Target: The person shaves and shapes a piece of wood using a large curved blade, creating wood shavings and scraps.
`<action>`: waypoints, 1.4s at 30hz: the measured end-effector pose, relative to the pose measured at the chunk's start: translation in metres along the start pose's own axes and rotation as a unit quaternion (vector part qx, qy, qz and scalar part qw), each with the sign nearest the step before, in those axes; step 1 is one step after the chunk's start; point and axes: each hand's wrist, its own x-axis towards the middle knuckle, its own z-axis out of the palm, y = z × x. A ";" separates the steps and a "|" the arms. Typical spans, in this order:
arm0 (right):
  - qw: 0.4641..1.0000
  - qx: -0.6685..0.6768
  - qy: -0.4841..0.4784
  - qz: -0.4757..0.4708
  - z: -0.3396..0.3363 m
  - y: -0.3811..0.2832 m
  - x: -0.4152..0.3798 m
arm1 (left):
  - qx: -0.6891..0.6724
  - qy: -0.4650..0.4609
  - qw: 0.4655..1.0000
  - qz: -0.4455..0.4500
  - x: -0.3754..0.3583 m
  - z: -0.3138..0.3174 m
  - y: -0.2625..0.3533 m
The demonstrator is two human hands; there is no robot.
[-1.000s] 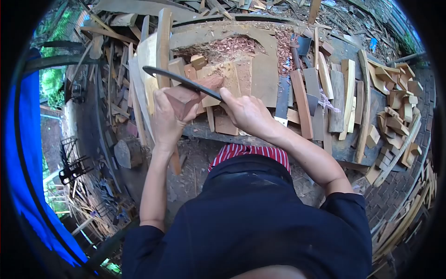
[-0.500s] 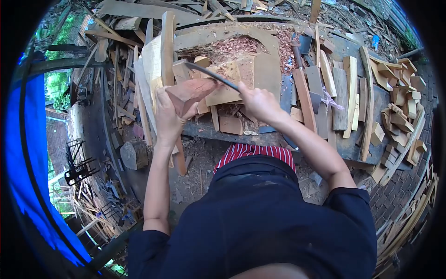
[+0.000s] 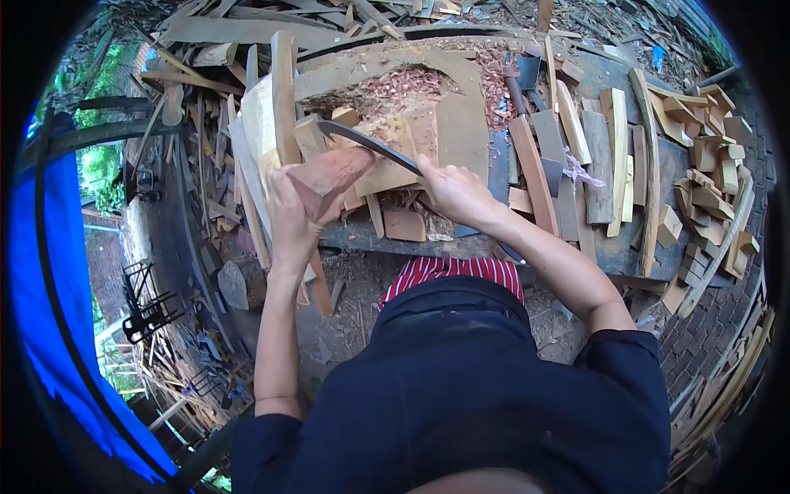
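My left hand (image 3: 290, 226) is closed around the near end of a reddish wood block (image 3: 339, 174), which is tilted with its far end toward the middle of the bench. My right hand (image 3: 457, 193) grips the handle of a machete (image 3: 380, 148). Its dark, slightly curved blade slants up and left, passing over the far end of the block. The handle is mostly hidden in my fingers. Beneath the blade lies a pale flat board (image 3: 395, 171), and a small wood block (image 3: 309, 136) sits just past the blade's tip.
Reddish shavings (image 3: 415, 82) fill the hollow of the bench top (image 3: 461, 132). Long wood strips (image 3: 597, 169) lie to the right, beside a pile of cut blocks (image 3: 712, 189). An upright post (image 3: 284, 99) stands left of the blade. A log piece (image 3: 241, 284) rests on the ground.
The machete's blade has turned to show more of its flat side and sits slightly lower. The block has tilted a little in my left hand. The whole view has shifted slightly.
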 end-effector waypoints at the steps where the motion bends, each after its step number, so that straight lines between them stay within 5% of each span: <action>1: 1.000 0.009 -0.002 0.008 -0.005 0.001 0.000 | -0.014 0.006 1.000 0.000 -0.001 0.001 -0.002; 7: 0.985 0.140 0.093 -0.032 -0.083 -0.077 0.016 | -0.039 -0.029 0.999 0.022 0.006 0.000 0.007; 9: 0.950 0.182 0.227 -0.115 -0.091 -0.088 0.022 | -0.035 -0.024 0.999 0.024 0.004 -0.001 0.010; 12: 0.998 0.035 0.042 -0.026 -0.040 -0.055 0.010 | -0.029 -0.024 0.999 0.022 0.001 -0.001 0.008; 15: 0.999 0.025 0.009 -0.043 -0.016 -0.039 0.006 | -0.022 -0.021 0.999 0.036 0.000 -0.001 0.002; 24: 0.961 0.122 0.219 -0.119 -0.092 -0.102 0.021 | -0.025 -0.025 0.997 0.070 0.003 -0.002 0.010; 28: 0.999 -0.005 -0.040 -0.008 -0.022 -0.036 0.008 | -0.003 -0.026 0.996 0.084 -0.005 0.000 0.001; 32: 0.999 -0.010 0.022 -0.031 -0.016 -0.027 0.017 | -0.039 -0.009 0.993 0.109 -0.005 0.002 -0.005; 38: 0.984 0.087 0.128 -0.083 -0.097 -0.101 0.024 | -0.038 -0.053 0.996 0.058 -0.007 0.001 -0.006; 42: 1.000 -0.011 -0.023 0.008 -0.023 -0.032 0.016 | -0.011 -0.051 0.995 0.090 -0.006 -0.001 -0.004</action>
